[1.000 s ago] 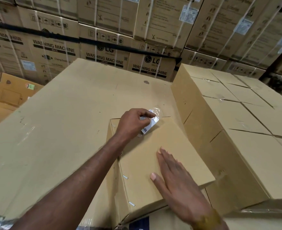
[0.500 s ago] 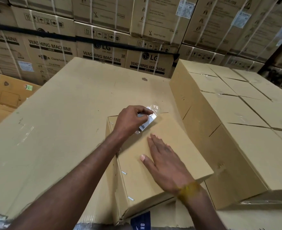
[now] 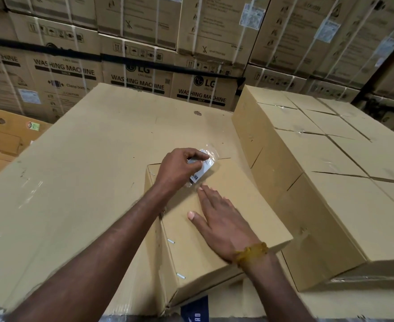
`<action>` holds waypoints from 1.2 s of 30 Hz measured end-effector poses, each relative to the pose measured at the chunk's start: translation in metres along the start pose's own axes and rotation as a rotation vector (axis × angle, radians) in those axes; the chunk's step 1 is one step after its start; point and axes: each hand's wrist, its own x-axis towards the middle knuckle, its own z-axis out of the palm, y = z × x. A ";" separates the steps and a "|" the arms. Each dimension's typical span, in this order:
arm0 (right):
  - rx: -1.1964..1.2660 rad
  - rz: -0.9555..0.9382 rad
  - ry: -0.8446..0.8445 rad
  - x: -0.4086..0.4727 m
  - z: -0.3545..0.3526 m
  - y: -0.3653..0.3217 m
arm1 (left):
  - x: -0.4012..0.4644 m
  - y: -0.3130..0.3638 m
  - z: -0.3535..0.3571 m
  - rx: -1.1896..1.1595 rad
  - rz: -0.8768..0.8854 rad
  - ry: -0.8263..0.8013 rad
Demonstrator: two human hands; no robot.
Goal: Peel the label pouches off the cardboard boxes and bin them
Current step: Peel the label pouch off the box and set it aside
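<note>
**Desk:** What do you see, left to right?

**Operator:** At far left I see an orange-brown carton [image 3: 8, 135] low down, with a big flat sheet of cardboard [image 3: 75, 182] next to it. Behind both stands a wall of stacked washing machine boxes [image 3: 133, 73] with white straps.

**Desk:** And the hands?

**Operator:** The left hand [image 3: 179, 167] reaches in over the sheet, its grip narrow: thumb and curled fingers pinch the label pouch [image 3: 204, 168] by its near edge. The pouch is clear plastic with a white printed slip inside (a barcode shows at its lower end). It sits at the far left corner of the small cardboard box [image 3: 226, 205] in front of me. I cannot tell how much of it is stuck down.

**Desk:** The right?

**Operator:** The right hand [image 3: 221, 226] lies flat on the top of that same box, fingers straight and together, holding nothing. Its fingertips are just beside the pouch's lower end. A yellow thread band [image 3: 251, 252] circles the wrist.

**Desk:** Further right?

**Operator:** A block of plain brown taped cartons [image 3: 330, 170] stands packed side by side, rising above the small box.
</note>
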 end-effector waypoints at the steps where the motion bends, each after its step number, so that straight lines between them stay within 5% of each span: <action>1: 0.011 -0.002 -0.011 -0.014 0.002 -0.001 | -0.001 0.000 0.001 -0.011 -0.006 -0.001; 6: -0.042 -0.021 -0.096 -0.068 0.004 -0.003 | 0.002 0.000 0.002 0.017 -0.018 -0.002; 15: -0.006 0.017 0.017 0.019 -0.003 0.006 | 0.000 0.000 0.000 0.061 0.007 -0.001; 23: 0.003 -0.004 -0.085 -0.071 0.003 0.009 | 0.002 -0.002 0.002 0.012 0.009 0.008; 31: 0.041 -0.022 -0.063 0.026 -0.011 0.024 | 0.003 -0.004 0.000 0.046 0.010 -0.002; 36: 0.034 -0.020 -0.025 -0.006 -0.002 0.019 | 0.001 -0.001 0.000 -0.041 0.000 0.012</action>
